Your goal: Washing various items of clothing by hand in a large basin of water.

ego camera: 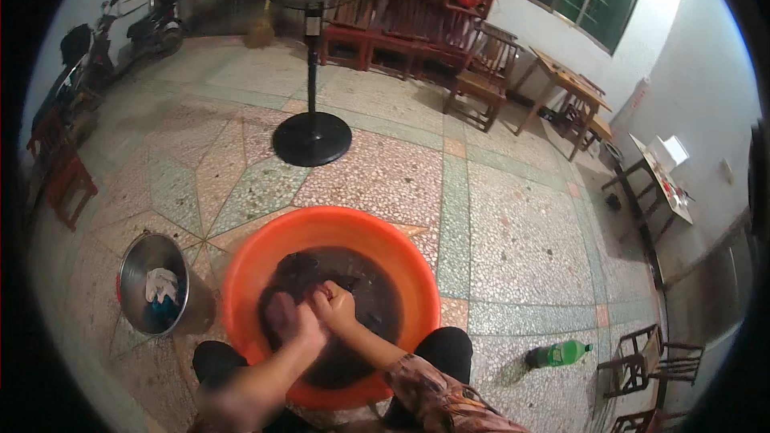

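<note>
A large orange plastic basin (421,264) stands on the floor between the person's knees, with dark water (376,313) in it. Over the water my left hand (310,325) and my right hand (335,307) are close together, both closed on a wet, dark reddish cloth (283,313). Part of the cloth hangs on the left side of my left hand, blurred. More dark fabric (298,267) lies in the water beyond the hands. How much of it is under the surface is hidden.
Left of the basin stands a metal bucket (187,288) holding white cloth (161,284) and blue cloth (162,307). A pedestal fan (311,139) stands beyond the basin. A green bottle (562,353) lies on the floor at right. Wooden chairs (481,87) and a small table (559,75) stand farther back.
</note>
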`<state>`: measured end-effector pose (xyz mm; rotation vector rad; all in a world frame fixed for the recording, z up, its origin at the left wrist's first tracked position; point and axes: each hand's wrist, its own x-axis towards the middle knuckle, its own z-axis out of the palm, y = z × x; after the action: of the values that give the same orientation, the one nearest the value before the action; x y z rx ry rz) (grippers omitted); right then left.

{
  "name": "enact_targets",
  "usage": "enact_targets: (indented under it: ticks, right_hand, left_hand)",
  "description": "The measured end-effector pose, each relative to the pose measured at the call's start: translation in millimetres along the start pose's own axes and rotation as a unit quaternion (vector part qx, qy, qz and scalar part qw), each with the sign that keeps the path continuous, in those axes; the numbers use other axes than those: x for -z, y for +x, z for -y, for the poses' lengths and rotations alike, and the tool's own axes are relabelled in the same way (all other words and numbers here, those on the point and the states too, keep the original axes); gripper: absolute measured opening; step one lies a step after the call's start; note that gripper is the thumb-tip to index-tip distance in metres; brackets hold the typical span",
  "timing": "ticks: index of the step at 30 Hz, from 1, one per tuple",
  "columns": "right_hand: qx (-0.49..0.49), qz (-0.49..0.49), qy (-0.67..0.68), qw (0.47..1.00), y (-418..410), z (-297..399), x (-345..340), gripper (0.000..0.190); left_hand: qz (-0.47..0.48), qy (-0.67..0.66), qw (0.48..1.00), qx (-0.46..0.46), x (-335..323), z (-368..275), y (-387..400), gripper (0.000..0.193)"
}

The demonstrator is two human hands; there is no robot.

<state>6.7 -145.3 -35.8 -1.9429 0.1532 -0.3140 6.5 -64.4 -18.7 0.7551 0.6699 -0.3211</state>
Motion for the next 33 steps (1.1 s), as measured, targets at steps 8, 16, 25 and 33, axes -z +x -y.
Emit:
enact_targets:
  ticks: [8, 16, 25, 33]
  right_hand:
    - [0.12, 0.011, -0.034, 0.992, -10.9, 4.1, -8.0, 0.019]
    - [-0.026, 0.137, 0.108, 0.984, 24.0, -38.8, 30.8, 0.036]
    - [-0.183, 0.287, 0.144, 0.929, 46.5, 12.1, 90.1, 0.011]
    - [-0.117, 0.127, 0.408, 0.896, 50.4, 10.4, 40.5, 0.016]
  left_hand:
    - [0.105, -0.059, 0.989, 0.088, -3.5, 10.5, -9.2, 0.015]
    - [0.203, 0.195, 0.958, -0.054, 2.5, -31.4, -1.2, 0.013]
    - [0.112, 0.064, 0.983, -0.132, 5.2, -74.1, 13.6, 0.011]
    - [0.146, -0.065, 0.987, -0.004, 15.6, -40.5, 27.4, 0.015]
